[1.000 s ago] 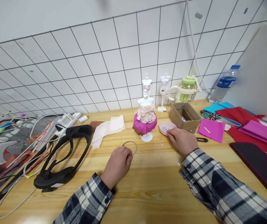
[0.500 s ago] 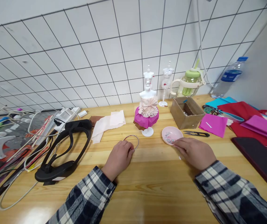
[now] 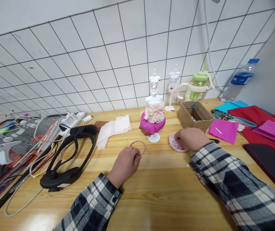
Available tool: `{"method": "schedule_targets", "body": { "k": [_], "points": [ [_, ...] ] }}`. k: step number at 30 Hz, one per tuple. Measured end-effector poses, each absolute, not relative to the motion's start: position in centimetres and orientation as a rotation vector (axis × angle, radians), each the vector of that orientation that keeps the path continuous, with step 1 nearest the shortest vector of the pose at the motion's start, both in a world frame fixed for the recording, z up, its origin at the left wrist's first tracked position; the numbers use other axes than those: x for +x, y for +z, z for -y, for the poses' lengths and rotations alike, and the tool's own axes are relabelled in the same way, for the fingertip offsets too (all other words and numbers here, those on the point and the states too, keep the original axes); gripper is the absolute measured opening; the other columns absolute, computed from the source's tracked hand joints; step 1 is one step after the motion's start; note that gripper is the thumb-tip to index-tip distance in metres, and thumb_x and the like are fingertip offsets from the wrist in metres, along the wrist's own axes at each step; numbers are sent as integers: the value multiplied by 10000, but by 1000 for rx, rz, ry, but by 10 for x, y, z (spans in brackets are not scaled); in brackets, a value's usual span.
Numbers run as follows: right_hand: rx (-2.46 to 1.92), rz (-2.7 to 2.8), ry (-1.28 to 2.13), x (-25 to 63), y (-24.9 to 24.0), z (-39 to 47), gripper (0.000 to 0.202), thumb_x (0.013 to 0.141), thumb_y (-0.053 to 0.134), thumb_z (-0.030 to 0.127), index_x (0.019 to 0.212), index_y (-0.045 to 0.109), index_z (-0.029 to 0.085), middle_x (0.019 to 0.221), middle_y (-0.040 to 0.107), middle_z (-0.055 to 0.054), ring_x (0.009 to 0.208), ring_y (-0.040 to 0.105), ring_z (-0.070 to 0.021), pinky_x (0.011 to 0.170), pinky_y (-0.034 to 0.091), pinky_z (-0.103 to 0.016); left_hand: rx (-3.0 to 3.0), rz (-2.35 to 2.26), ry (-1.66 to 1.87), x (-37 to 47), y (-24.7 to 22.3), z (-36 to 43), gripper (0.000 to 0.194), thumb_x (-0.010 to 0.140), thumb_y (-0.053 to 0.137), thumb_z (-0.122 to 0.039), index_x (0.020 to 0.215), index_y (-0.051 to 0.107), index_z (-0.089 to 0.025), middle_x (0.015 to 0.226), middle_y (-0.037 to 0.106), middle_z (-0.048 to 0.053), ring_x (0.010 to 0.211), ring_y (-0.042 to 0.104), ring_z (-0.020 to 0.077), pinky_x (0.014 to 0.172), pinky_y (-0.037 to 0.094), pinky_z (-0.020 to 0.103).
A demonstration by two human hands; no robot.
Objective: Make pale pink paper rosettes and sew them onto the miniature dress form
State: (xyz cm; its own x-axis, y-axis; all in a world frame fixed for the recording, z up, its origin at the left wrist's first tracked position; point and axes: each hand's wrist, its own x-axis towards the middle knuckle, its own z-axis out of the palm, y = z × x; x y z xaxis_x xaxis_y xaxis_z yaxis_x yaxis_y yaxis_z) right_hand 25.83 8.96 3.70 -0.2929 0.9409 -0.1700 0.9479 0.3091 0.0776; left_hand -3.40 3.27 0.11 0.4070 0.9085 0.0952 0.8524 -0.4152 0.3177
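My left hand rests on the table with its fingers closed on a thin metal hoop, part of which shows beyond the fingertips. Fingers of my right hand dip, bent together, into a small pink dish. Small shiny beads or gems lie in that dish; whatever the fingertips pinch is hidden. Between and beyond the hands stands a white mini dress form, wearing a pale pleated paper top and a magenta paper skirt.
A cardboard box sits behind my right hand, with magenta paper and a dark phone-like slab farther right. Left are pale paper strips, a black headset and cables. A jug stands against the wall.
My right hand has moved from the dish's near rim up and over it, fingers now inside. My left hand keeps the hoop in place. The view has shifted slightly.
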Motion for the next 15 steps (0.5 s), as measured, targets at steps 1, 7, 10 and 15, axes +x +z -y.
{"method": "schedule_targets", "body": {
  "k": [1,7,10,15],
  "points": [
    [1731,-2387,-78,260,36,-91,235,797,527,192,890,738,235,863,716,-103,820,657,-243,618,376,-288,2448,-1556,368,-34,1,-33,100,876,481,-207,849,577,-196,863,610,57,840,552,211,747,435,330],
    [1736,-2381,-100,263,33,-93,220,824,508,228,891,717,229,872,708,-100,802,655,-233,613,372,-280,2459,-1538,342,-31,1,-36,84,874,478,-198,854,559,-199,858,603,47,844,546,211,757,423,332],
    [1741,-2399,-69,262,31,-92,219,837,494,209,893,705,197,876,699,-120,803,654,-232,613,365,-286,2456,-1532,346,-31,1,-36,82,877,475,-198,858,554,-197,859,600,47,840,542,208,756,421,332],
    [1750,-2426,-33,264,28,-93,206,833,479,246,903,666,198,877,702,-106,771,657,-244,562,340,-288,2459,-1524,347,-31,0,-37,91,883,469,-201,858,556,-198,857,600,47,833,538,207,753,420,329]
  ]
}}
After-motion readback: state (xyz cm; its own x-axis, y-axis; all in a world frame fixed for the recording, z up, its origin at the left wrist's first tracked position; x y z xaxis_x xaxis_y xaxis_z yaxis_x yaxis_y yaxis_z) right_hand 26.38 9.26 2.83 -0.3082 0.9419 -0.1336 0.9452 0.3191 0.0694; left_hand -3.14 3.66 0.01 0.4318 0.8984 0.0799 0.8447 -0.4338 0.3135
